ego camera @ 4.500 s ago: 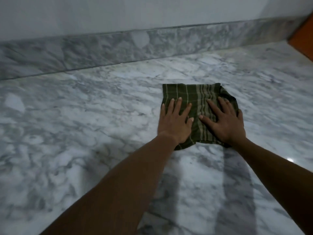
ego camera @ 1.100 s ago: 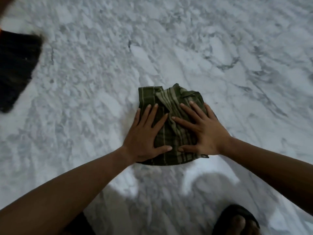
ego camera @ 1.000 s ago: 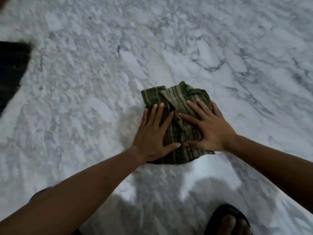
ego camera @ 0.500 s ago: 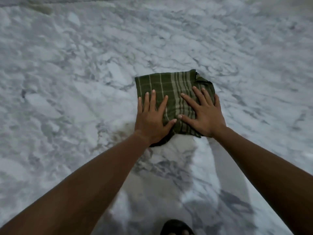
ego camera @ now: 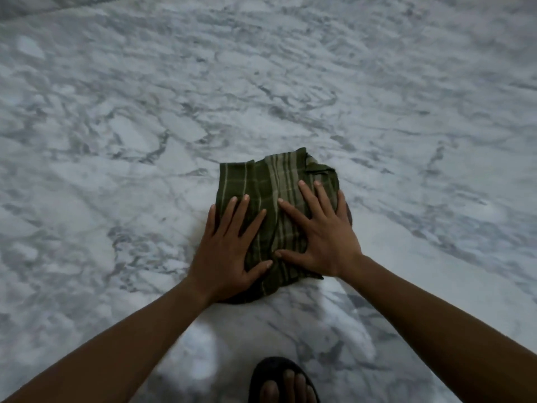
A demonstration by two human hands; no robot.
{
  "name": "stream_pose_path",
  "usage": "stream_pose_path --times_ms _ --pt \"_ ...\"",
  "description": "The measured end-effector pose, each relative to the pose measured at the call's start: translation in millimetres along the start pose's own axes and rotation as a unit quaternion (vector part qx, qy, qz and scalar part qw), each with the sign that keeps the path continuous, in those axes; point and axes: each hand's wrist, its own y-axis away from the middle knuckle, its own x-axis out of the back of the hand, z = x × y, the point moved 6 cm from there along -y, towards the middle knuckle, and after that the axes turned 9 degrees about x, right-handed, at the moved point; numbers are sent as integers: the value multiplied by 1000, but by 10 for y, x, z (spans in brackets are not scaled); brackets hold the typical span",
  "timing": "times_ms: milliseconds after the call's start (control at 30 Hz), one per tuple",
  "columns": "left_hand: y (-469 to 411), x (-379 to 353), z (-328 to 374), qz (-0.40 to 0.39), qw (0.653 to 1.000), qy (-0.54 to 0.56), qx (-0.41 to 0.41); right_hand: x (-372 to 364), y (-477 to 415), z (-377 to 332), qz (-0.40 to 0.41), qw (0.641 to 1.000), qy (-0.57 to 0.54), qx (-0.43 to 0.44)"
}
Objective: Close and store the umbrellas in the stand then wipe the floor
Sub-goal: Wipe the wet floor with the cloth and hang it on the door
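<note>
The person is bent low over the marble floor (ego camera: 122, 146), both bare arms reaching forward and down. The left hand (ego camera: 229, 257) and the right hand (ego camera: 324, 242) lie flat, side by side, on a dark green cloth (ego camera: 261, 181) with pale stripes. Each hand's fingers are straight and spread apart, pressing down on the fabric rather than curling round it. The left fingers (ego camera: 234, 210) point ahead, with the little finger running along the cloth's left edge. The right fingers (ego camera: 309, 199) fan out over the paler striped band, and the two thumbs nearly meet, tip towards tip, over the middle of the cloth.

The cloth is rumpled and loosely folded. Most of it shows beyond the fingertips, with a bunched corner just past the right fingers. A narrow dark edge peeks out behind the heel of the left hand, and a small corner behind the right thumb. It lies directly on the grey-veined white marble.

Well behind the hands, between the forearms, the toes of one foot in a black sandal (ego camera: 263, 373) rest on the floor.
</note>
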Motion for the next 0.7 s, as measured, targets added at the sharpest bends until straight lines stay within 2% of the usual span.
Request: stream_pose_path --times_ms 133,300,467,700 --pt "395 -14 -234 9 1000 3 10 -72 -66 -390 -2 997 7 78" --pt "187 24 -330 23 999 -10 30 -35 -226 -289 -9 995 5 97" --pt "-489 106 -270 23 997 -38 67 80 -417 363 -10 1000 -8 17" --pt "-1648 133 392 9 999 -20 40 215 -426 1443 40 993 -29 -104"
